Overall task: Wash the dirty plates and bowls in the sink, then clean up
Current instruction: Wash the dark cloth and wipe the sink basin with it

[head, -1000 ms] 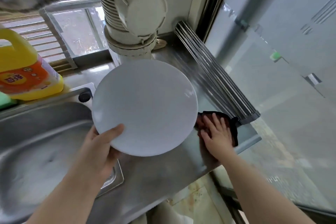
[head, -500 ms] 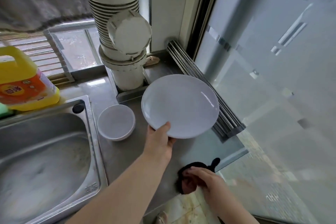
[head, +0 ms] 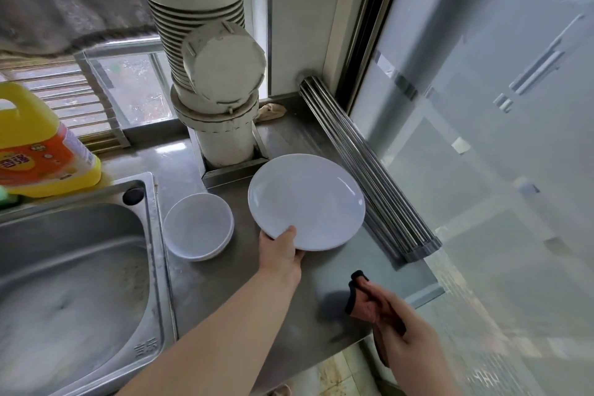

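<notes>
Head view: the left hand [head: 280, 251] grips the round white plate [head: 307, 201] by its near rim, thumb on top (other fingers hidden underneath), over the steel counter [head: 225, 292]. The right hand [head: 408, 336] clutches a dark-edged reddish cloth [head: 361, 300].

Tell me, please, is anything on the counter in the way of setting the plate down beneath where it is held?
Nothing visible. The left hand holds the plate over bare counter, with the bowls clear to its left, the rolled rack to its right, and the cloth nearer, in the right hand.
</notes>
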The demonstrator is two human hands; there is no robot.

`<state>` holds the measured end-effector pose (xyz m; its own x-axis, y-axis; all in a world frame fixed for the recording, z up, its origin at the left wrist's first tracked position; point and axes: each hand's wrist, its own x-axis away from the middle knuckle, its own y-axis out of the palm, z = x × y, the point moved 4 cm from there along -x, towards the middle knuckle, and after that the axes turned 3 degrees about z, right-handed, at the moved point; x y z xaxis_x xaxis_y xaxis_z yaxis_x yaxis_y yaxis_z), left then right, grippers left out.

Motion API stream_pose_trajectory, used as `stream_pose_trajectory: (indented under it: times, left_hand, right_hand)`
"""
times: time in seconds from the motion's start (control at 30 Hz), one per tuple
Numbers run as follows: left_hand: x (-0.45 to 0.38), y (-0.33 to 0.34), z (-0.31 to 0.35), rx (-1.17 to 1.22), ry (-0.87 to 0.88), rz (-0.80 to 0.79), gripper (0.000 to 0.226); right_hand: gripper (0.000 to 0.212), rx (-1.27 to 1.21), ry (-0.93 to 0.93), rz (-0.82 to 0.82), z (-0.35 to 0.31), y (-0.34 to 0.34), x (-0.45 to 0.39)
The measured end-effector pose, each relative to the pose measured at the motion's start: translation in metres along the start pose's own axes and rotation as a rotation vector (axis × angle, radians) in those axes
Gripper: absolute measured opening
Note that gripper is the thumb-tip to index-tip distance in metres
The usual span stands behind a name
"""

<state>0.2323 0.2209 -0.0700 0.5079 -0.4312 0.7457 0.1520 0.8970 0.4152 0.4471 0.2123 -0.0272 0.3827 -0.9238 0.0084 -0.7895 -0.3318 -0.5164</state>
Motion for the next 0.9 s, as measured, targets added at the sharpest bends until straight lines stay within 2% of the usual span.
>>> stream_pose_trajectory:
  times: [0.17,0.37,0.53,0.63,0.7,0.8,0.9]
  left_hand:
    - [-0.002,0.015,-0.004,-0.063,0.007,0.071,0.046]
    - [-0.018,0.009,0.000,-0.271,-0.153,0.210,0.045]
    - [-0.013,0.003,0.015,-0.491,-0.146,0.153,0.039]
    - [-0.005,-0.029,0.023,-0.635,-0.152,0.131,0.035]
    - [0.002,-0.071,0.034,-0.608,-0.138,0.178,0.038]
    - [0.008,-0.132,0.071,-0.465,-0.029,0.323,0.044]
    - [-0.002,-0.150,0.108,-0.423,-0.038,0.271,0.044]
  right_hand:
    - [0.071,-0.043,0.036,-0.002,-0.004,0.001,-0.010]
    - [0.067,-0.078,0.055,-0.030,-0.008,0.006,-0.011]
    - [0.063,-0.082,0.085,-0.023,-0.022,0.019,-0.011]
    - [0.063,-0.072,0.103,-0.065,-0.027,0.035,-0.016]
    - [0.065,-0.065,0.108,-0.093,-0.032,0.049,-0.022]
    - [0.058,-0.089,0.136,-0.125,-0.045,0.074,-0.028]
    - [0.038,-0.190,0.152,-0.123,-0.065,0.092,-0.032]
